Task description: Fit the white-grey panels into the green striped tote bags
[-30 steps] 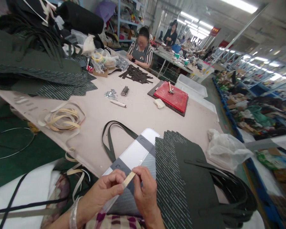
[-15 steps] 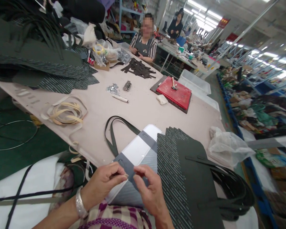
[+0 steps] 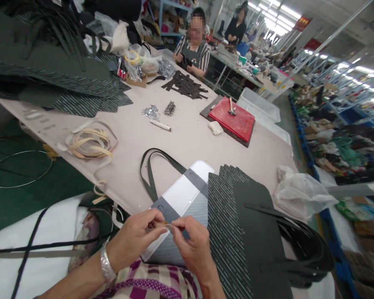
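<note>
Over the near end of a white and grey bag panel (image 3: 180, 194), my left hand (image 3: 143, 229) and my right hand (image 3: 191, 243) meet fingertip to fingertip. Both are closed in a pinch on a small, thin tan piece (image 3: 167, 225); its kind is too small to make out. A dark strap handle (image 3: 150, 166) loops from the panel onto the table. Right of my hands, a stack of dark green striped bag panels (image 3: 227, 220) overlaps the panel's edge, with its straps (image 3: 308, 249) bunched at the right.
A coil of cream tape (image 3: 92, 143) lies on the table's left. Farther back are metal bits (image 3: 151, 112), a white marker-like stick (image 3: 161, 125), dark strips (image 3: 185, 85) and a hammer (image 3: 231, 107) on a red pad (image 3: 235, 124). Across the table sits a co-worker (image 3: 195, 50).
My right hand has come in to my left, and its thumb and finger have closed on the small tan piece. The whole view has shifted slightly.
</note>
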`<move>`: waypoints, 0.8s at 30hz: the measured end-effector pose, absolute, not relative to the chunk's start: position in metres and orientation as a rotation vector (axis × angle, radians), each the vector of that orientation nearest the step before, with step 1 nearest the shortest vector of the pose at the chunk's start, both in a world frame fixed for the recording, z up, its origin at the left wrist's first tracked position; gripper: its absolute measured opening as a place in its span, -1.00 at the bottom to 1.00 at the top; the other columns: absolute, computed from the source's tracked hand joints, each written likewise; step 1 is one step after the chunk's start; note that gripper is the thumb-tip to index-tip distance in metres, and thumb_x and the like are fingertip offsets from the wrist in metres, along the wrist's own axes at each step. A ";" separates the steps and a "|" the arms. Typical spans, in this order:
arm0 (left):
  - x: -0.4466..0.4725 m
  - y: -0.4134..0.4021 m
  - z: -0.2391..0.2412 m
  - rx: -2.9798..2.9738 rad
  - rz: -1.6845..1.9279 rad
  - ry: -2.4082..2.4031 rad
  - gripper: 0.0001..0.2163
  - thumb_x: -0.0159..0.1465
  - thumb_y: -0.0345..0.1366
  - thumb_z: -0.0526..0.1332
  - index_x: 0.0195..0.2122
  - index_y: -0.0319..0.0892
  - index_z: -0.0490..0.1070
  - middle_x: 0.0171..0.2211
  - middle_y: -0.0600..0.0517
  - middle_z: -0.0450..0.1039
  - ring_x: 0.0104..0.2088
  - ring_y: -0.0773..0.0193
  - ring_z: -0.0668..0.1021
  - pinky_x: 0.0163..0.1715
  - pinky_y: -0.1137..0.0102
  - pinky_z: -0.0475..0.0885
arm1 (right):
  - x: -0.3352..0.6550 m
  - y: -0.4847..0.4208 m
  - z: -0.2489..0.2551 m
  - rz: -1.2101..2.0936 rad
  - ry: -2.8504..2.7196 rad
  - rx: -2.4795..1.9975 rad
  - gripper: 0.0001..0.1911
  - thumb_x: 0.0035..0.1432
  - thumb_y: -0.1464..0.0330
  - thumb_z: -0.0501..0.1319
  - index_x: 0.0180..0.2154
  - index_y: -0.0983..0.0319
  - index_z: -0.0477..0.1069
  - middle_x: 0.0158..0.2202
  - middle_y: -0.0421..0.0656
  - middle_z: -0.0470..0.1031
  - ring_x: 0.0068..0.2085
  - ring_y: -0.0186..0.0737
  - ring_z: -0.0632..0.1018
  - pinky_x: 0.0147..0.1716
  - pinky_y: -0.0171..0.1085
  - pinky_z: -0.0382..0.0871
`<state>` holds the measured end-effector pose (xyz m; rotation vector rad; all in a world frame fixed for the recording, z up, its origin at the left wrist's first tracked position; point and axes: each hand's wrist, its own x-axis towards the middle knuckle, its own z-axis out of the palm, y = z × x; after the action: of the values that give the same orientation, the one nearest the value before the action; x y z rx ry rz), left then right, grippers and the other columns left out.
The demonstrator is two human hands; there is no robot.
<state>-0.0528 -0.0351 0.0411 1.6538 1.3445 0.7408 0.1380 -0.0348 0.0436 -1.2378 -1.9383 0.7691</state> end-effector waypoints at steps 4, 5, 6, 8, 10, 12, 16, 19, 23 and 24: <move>-0.054 -0.032 0.036 1.724 0.751 1.319 -0.82 0.29 -0.30 0.20 -0.10 -0.12 0.49 -0.42 0.14 0.51 -0.40 0.36 0.55 -0.32 0.50 0.41 | 0.137 -0.032 0.039 0.757 -1.964 -1.241 -0.90 0.23 0.47 0.20 -0.31 0.19 0.47 -0.42 -0.20 0.54 -0.38 -0.28 0.53 -0.36 -0.32 0.34; -0.054 -0.031 0.035 1.765 0.731 1.293 -0.86 0.31 -0.31 0.18 -0.17 -0.12 0.51 -0.39 0.11 0.52 -0.36 0.35 0.55 -0.30 0.50 0.41 | 0.135 -0.032 0.038 0.738 -1.982 -1.248 -0.90 0.23 0.47 0.20 -0.32 0.20 0.47 -0.42 -0.19 0.54 -0.38 -0.27 0.53 -0.36 -0.32 0.34; -0.054 -0.029 0.035 1.801 0.707 1.276 -0.86 0.32 -0.32 0.15 -0.26 -0.12 0.52 -0.39 0.10 0.51 -0.35 0.34 0.55 -0.30 0.50 0.40 | 0.133 -0.033 0.036 0.714 -1.995 -1.259 -0.89 0.22 0.48 0.19 -0.33 0.20 0.47 -0.43 -0.19 0.54 -0.39 -0.26 0.53 -0.36 -0.31 0.33; -0.053 -0.027 0.034 1.872 0.679 1.270 -0.80 0.35 -0.35 0.11 -0.39 -0.14 0.47 -0.42 0.08 0.47 -0.38 0.34 0.53 -0.35 0.50 0.37 | 0.127 -0.035 0.032 0.674 -1.976 -1.305 -0.86 0.20 0.49 0.18 -0.35 0.20 0.48 -0.45 -0.19 0.53 -0.41 -0.27 0.52 -0.36 -0.31 0.33; -0.052 -0.026 0.032 1.959 0.720 1.287 -0.77 0.36 -0.37 0.06 -0.42 -0.16 0.41 -0.46 0.08 0.43 -0.41 0.34 0.50 -0.39 0.48 0.33 | 0.121 -0.037 0.027 0.675 -1.880 -1.389 -0.86 0.15 0.50 0.19 -0.39 0.20 0.48 -0.48 -0.21 0.52 -0.45 -0.29 0.51 -0.38 -0.32 0.33; -0.049 -0.027 0.031 2.032 0.784 1.279 -0.76 0.37 -0.40 0.02 -0.43 -0.16 0.38 -0.47 0.08 0.40 -0.43 0.33 0.48 -0.40 0.47 0.31 | 0.118 -0.036 0.017 0.715 -1.723 -1.499 -0.88 0.11 0.47 0.20 -0.42 0.21 0.50 -0.50 -0.22 0.51 -0.46 -0.31 0.50 -0.39 -0.34 0.34; -0.043 -0.033 0.031 1.981 0.783 1.154 -0.76 0.39 -0.40 0.02 -0.42 -0.16 0.36 -0.48 0.10 0.37 -0.45 0.37 0.45 -0.40 0.49 0.28 | 0.139 -0.014 -0.017 0.960 -1.210 -1.766 -0.85 0.03 0.31 0.27 -0.51 0.24 0.50 -0.56 -0.22 0.47 -0.49 -0.30 0.45 -0.43 -0.34 0.33; -0.046 -0.031 0.029 1.770 0.662 1.139 -0.77 0.39 -0.31 0.06 -0.42 -0.15 0.38 -0.47 0.11 0.40 -0.44 0.38 0.46 -0.39 0.50 0.29 | 0.167 0.008 -0.048 1.124 -0.989 -1.833 -0.70 -0.01 0.16 0.28 -0.48 0.30 0.52 -0.62 -0.21 0.45 -0.57 -0.31 0.42 -0.55 -0.34 0.31; -0.065 -0.022 0.017 1.543 0.542 1.214 -0.75 0.39 -0.19 0.06 -0.37 -0.13 0.42 -0.41 0.10 0.45 -0.37 0.33 0.50 -0.33 0.48 0.33 | 0.186 0.025 -0.073 1.207 -0.928 -1.873 -0.58 -0.08 0.08 0.28 -0.41 0.35 0.57 -0.61 -0.15 0.50 -0.62 -0.31 0.43 -0.64 -0.36 0.30; -0.070 -0.020 0.013 1.527 0.529 1.225 -0.75 0.39 -0.18 0.06 -0.35 -0.13 0.43 -0.39 0.10 0.46 -0.35 0.32 0.51 -0.32 0.48 0.33 | 0.186 0.027 -0.076 1.207 -0.927 -1.894 -0.58 -0.08 0.09 0.29 -0.40 0.35 0.57 -0.62 -0.16 0.50 -0.63 -0.31 0.43 -0.66 -0.37 0.29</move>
<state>-0.0702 -0.0202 0.0128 1.5273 1.2248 0.5285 0.1859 0.0273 -0.0758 -1.8937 -0.9271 1.2069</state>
